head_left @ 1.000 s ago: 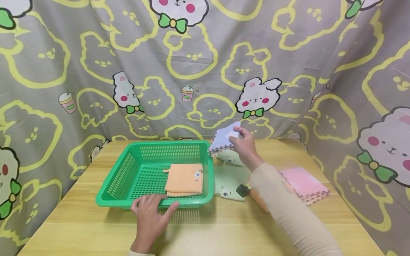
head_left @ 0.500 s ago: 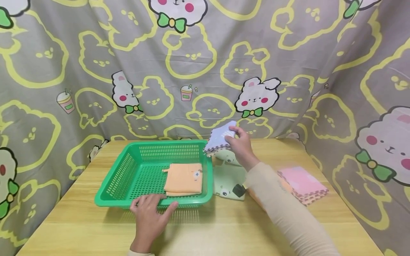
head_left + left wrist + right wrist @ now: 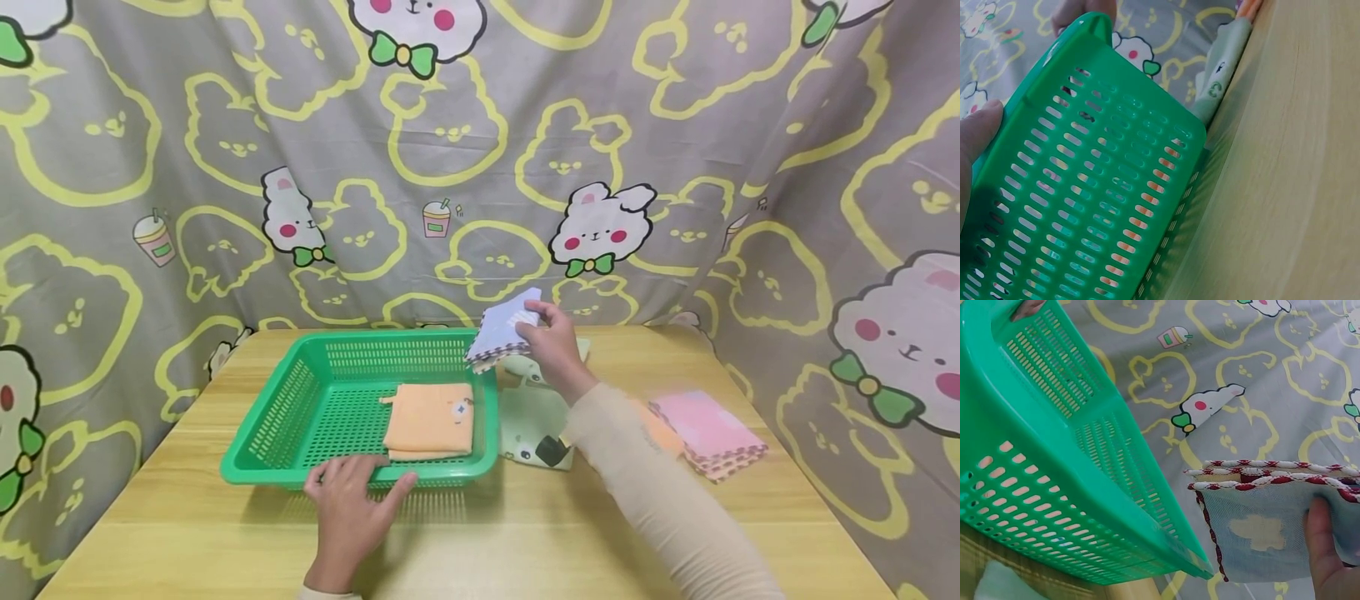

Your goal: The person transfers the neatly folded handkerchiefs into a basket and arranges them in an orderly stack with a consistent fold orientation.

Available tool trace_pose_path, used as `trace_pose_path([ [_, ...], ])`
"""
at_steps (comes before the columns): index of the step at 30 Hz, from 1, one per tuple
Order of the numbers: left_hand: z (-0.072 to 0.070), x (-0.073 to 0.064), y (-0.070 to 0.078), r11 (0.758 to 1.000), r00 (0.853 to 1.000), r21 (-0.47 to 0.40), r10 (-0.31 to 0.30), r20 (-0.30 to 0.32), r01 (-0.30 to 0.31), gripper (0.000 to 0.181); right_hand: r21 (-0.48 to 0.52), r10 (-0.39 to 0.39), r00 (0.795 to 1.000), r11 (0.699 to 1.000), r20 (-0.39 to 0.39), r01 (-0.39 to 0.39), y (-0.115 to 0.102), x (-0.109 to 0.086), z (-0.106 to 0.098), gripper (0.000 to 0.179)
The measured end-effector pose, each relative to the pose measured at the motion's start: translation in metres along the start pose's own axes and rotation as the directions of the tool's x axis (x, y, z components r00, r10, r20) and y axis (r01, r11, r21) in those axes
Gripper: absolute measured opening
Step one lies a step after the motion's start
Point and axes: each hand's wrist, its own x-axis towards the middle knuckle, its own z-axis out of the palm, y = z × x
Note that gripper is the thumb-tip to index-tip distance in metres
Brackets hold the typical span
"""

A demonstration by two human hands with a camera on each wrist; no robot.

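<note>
My right hand [image 3: 557,342] pinches a folded light-blue towel [image 3: 501,325] with a dark-and-white stitched border, held up beside the basket's back right corner. In the right wrist view, the thumb presses on the towel [image 3: 1260,537], whose folded layers show along the edge. My left hand [image 3: 352,512] grips the front rim of a green plastic basket [image 3: 251,417], fingers over the edge. In the left wrist view its thumb [image 3: 982,128] lies along the basket's rim. A folded orange towel [image 3: 429,421] lies in the basket's right half.
Right of the basket lie a green towel [image 3: 528,417] with a bear face and another green towel [image 3: 525,367] behind it, partly hidden. An orange towel [image 3: 658,429] sits partly under my right forearm. A folded pink towel [image 3: 708,425] lies farther right. A patterned curtain [image 3: 465,150] hangs behind the table.
My right hand has carried the light-blue towel a little left, and its corner now overlaps the basket's right rim in view. The left hand stays on the front rim.
</note>
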Motion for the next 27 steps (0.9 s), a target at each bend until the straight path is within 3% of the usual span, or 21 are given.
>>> trace_pose_path([
  [15, 0.0, -0.001, 0.0, 1.0, 1.0, -0.002, 0.0, -0.006, 0.0, 0.054, 0.057, -0.009, 1.0, 0.998, 0.027, 0.007, 0.005, -0.003, 0.012, 0.043],
  [27, 0.001, -0.001, 0.0, 1.0, 1.0, -0.008, 0.009, -0.013, -0.009, 0.056, 0.16, 0.041, 0.998, 0.986, 0.055, -0.049, 0.005, -0.008, 0.02, 0.043],
])
